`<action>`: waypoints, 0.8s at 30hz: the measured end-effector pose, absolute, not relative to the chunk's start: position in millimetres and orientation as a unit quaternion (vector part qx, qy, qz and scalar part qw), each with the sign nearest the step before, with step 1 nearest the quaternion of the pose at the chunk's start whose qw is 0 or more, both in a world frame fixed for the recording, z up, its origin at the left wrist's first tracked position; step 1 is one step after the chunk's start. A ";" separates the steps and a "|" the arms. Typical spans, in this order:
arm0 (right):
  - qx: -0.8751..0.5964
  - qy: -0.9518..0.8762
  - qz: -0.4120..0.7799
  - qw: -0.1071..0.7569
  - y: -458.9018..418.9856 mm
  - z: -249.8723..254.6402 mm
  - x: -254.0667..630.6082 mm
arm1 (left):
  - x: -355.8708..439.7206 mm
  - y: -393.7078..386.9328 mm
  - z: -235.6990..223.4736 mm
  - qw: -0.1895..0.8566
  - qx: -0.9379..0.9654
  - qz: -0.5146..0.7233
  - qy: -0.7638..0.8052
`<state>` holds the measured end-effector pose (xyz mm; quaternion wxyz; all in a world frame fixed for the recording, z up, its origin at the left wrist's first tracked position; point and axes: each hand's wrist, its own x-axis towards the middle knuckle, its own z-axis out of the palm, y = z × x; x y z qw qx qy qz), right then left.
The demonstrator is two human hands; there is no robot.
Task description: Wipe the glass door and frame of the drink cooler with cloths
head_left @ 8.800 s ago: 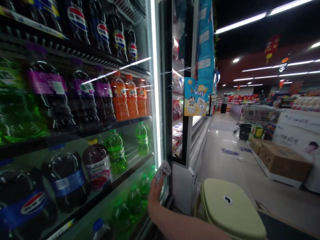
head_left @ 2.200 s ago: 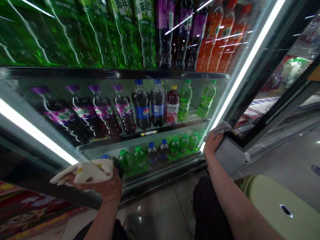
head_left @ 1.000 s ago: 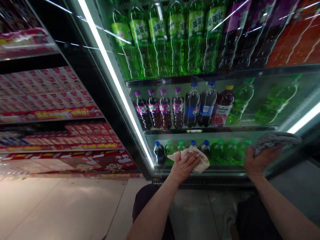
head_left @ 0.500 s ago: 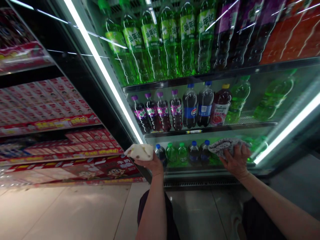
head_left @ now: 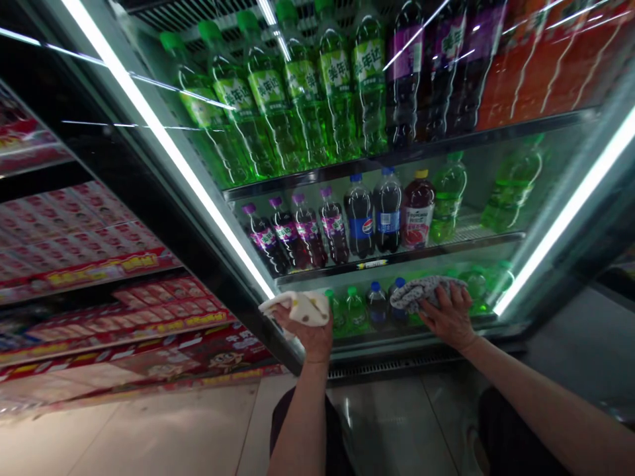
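I am low in front of the glass door of a drinks cooler (head_left: 496, 178). My left hand (head_left: 310, 330) grips a cream spotted cloth (head_left: 297, 307) at the door's lower left, by its dark frame. My right hand (head_left: 449, 317) presses a grey patterned cloth (head_left: 421, 293) flat against the lower glass. Behind the glass stand rows of green soda bottles (head_left: 278, 99), purple-label bottles (head_left: 307, 231), and Pepsi bottles (head_left: 360, 221). Small green and blue-capped bottles (head_left: 377, 304) on the bottom shelf sit just behind my hands.
A store shelf of red and white boxes (head_left: 84, 244) stands to the left, reflected or beyond the dark door frame (head_left: 163, 198). A vent grille (head_left: 391, 371) runs along the cooler's base above the tile floor (head_left: 149, 423). My dark-trousered knees lie below.
My right hand has slid a little left along the glass with its cloth. My left hand has shifted slightly right, and the view has tilted a little.
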<state>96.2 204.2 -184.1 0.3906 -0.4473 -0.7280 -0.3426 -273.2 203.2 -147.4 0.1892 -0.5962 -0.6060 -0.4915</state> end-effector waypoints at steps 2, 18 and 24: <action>-0.442 -0.734 -0.338 0.389 203.2 -183.2 94.1 | -252.5 197.5 -152.4 0.270 -0.649 -0.448 -0.553; -0.303 -0.854 -0.304 0.293 207.3 -183.2 75.6 | -223.9 197.9 -143.6 0.315 -0.828 -0.287 -0.364; -0.340 -0.811 -0.355 0.316 221.4 -163.2 99.4 | -231.0 212.2 -152.4 0.282 -0.781 -0.393 -0.395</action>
